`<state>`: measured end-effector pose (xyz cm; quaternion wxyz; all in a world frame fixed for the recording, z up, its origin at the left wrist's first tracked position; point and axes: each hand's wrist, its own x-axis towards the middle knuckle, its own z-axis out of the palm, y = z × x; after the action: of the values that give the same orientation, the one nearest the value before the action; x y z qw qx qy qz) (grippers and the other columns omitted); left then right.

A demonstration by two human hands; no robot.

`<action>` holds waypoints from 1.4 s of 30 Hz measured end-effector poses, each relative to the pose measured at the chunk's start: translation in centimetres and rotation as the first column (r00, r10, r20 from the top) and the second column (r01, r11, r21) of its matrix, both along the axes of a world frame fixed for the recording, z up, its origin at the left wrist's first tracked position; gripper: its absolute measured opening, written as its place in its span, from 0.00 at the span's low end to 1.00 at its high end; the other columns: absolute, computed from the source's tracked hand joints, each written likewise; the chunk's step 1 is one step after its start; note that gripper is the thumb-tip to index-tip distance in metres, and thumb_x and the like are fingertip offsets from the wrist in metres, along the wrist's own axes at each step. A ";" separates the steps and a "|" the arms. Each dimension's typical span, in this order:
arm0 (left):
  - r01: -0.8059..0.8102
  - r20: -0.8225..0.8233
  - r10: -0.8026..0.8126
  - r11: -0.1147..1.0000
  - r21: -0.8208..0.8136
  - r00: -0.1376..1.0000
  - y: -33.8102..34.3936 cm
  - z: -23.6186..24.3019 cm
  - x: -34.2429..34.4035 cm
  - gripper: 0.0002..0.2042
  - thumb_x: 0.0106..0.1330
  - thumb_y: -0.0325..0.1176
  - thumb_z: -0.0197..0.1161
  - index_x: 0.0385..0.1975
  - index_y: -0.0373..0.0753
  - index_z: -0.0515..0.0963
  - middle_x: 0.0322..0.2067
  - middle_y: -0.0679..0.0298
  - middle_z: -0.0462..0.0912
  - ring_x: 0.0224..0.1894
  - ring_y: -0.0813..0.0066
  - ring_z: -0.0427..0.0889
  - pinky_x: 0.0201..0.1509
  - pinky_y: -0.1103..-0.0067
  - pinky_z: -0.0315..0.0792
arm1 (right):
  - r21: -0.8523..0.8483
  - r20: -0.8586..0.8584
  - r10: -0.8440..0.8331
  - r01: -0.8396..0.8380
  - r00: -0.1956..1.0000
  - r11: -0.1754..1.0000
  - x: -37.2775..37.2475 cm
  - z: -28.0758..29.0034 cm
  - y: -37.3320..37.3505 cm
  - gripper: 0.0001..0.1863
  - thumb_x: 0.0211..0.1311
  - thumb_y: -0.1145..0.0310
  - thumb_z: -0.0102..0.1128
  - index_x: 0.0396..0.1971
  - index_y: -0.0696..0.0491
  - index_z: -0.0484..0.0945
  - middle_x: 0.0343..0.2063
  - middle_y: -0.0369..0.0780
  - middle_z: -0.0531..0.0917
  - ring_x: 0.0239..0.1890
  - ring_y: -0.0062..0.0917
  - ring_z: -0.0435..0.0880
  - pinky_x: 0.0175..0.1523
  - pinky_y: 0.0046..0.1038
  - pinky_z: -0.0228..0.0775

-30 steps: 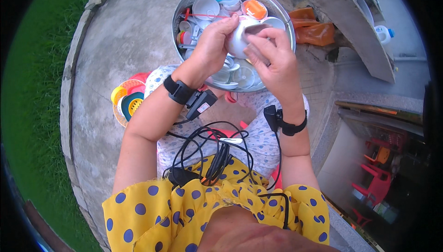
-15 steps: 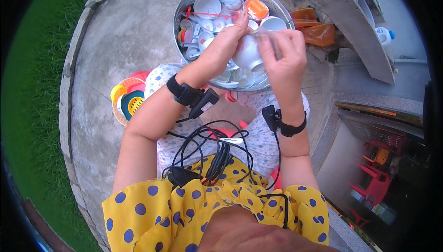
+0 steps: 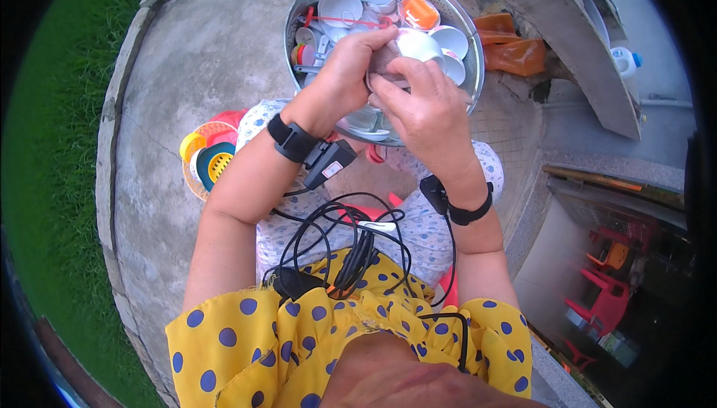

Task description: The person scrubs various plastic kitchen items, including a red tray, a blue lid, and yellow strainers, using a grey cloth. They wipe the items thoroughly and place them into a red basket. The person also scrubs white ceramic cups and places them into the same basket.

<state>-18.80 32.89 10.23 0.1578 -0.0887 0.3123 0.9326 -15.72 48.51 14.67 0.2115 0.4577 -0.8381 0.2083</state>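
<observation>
Both hands are over a round metal basin (image 3: 475, 53) with a perforated wall, filled with dishes. Between them is a small white bowl (image 3: 420, 44), turned so that its smooth pale side shows. My left hand (image 3: 347, 72) is closed at its left side, thumb stretched toward the bowl. From the lower right, my right hand (image 3: 429, 105) bends its fingers inward against the bowl's near side. Something greyish and thin-looking (image 3: 385, 63) shows between the two hands; I cannot tell whether it is a cloth or part of the bowl. My fingertips are partly hidden.
White bowls (image 3: 340, 7), spoons and an orange-lidded container (image 3: 420, 13) fill the basin. Coiled black cable (image 3: 347, 251) lies across my lap. Colourful plastic baskets (image 3: 216, 165) stand left of my knee. Orange-brown plastic (image 3: 515, 53) lies beside the basin, near a concrete slab (image 3: 553, 27).
The white bowl has been turned and shifted slightly away from me. My right hand has moved down and left, closer to my left hand, and its fingers now point inward.
</observation>
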 end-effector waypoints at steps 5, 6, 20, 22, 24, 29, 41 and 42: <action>-0.131 0.085 0.115 0.966 0.222 0.990 -0.8 1.3 -0.3 0.16 0.73 0.32 0.45 0.51 0.28 0.74 0.47 0.54 0.82 0.49 0.64 0.81 0.58 0.68 0.75 | -0.140 -0.046 0.052 -0.058 0.998 0.988 -0.4 0.7 0.3 0.16 0.46 0.73 0.73 0.39 0.52 0.83 0.40 0.38 0.78 0.41 0.33 0.79 0.43 0.32 0.74; -0.133 0.058 0.121 0.951 0.281 0.991 -1.0 1.6 -0.4 0.17 0.73 0.33 0.45 0.53 0.28 0.73 0.49 0.51 0.81 0.52 0.61 0.81 0.61 0.66 0.72 | -0.185 -0.072 0.058 -0.070 0.996 0.980 -0.6 1.0 0.3 0.16 0.46 0.73 0.73 0.39 0.52 0.83 0.41 0.38 0.78 0.42 0.33 0.79 0.43 0.31 0.74; -0.025 -0.085 0.043 0.979 0.203 0.995 -2.3 1.6 -0.3 0.12 0.61 0.32 0.56 0.39 0.30 0.79 0.38 0.56 0.84 0.41 0.65 0.84 0.52 0.69 0.77 | -0.622 0.774 0.413 0.453 0.481 0.639 -2.6 0.7 3.5 0.24 0.62 0.58 0.69 0.50 0.58 0.74 0.34 0.35 0.80 0.33 0.16 0.78 0.36 0.19 0.72; -0.058 -0.081 0.070 0.989 0.134 0.994 -2.3 2.2 -0.1 0.13 0.61 0.33 0.55 0.39 0.32 0.79 0.37 0.58 0.85 0.38 0.67 0.84 0.48 0.71 0.78 | -0.631 0.763 0.573 0.538 0.300 0.559 -2.3 1.0 3.4 0.29 0.58 0.56 0.72 0.53 0.58 0.72 0.33 0.35 0.80 0.32 0.16 0.78 0.35 0.19 0.71; -0.030 -0.117 0.044 0.993 0.116 0.992 -2.6 1.8 -0.1 0.12 0.61 0.33 0.55 0.38 0.32 0.79 0.37 0.58 0.85 0.38 0.67 0.84 0.49 0.72 0.78 | -0.600 0.800 0.512 0.422 0.314 0.679 -2.8 0.4 4.4 0.31 0.55 0.57 0.74 0.53 0.58 0.73 0.33 0.35 0.80 0.31 0.16 0.78 0.35 0.18 0.71; 0.040 -0.189 -0.014 0.991 0.131 0.982 -2.5 0.9 -0.2 0.12 0.61 0.31 0.58 0.40 0.32 0.79 0.38 0.58 0.84 0.41 0.69 0.84 0.51 0.74 0.78 | -0.589 0.808 0.520 0.378 0.277 0.714 -2.2 0.4 4.7 0.28 0.53 0.62 0.76 0.50 0.59 0.75 0.34 0.36 0.81 0.31 0.14 0.78 0.36 0.17 0.71; 0.156 -0.096 -0.147 0.984 0.089 0.984 0.3 2.6 0.6 0.32 0.73 0.60 0.43 0.57 0.33 0.71 0.52 0.54 0.80 0.54 0.63 0.81 0.58 0.69 0.75 | -0.476 0.495 0.154 0.118 0.855 0.872 0.0 1.3 1.8 0.15 0.54 0.71 0.72 0.39 0.57 0.77 0.31 0.35 0.80 0.33 0.17 0.79 0.36 0.23 0.72; 0.178 -0.091 -0.168 0.977 0.113 0.982 0.1 2.1 0.3 0.33 0.73 0.60 0.42 0.57 0.32 0.70 0.52 0.53 0.80 0.54 0.62 0.81 0.58 0.68 0.75 | -0.411 0.429 0.145 0.050 0.892 0.910 0.0 1.4 1.6 0.15 0.54 0.71 0.73 0.38 0.57 0.77 0.30 0.35 0.79 0.33 0.18 0.78 0.36 0.24 0.72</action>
<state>-18.50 33.04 12.38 0.2307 -0.0135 0.2680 0.9353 -15.76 50.15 16.09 0.0980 0.3630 -0.7896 0.4850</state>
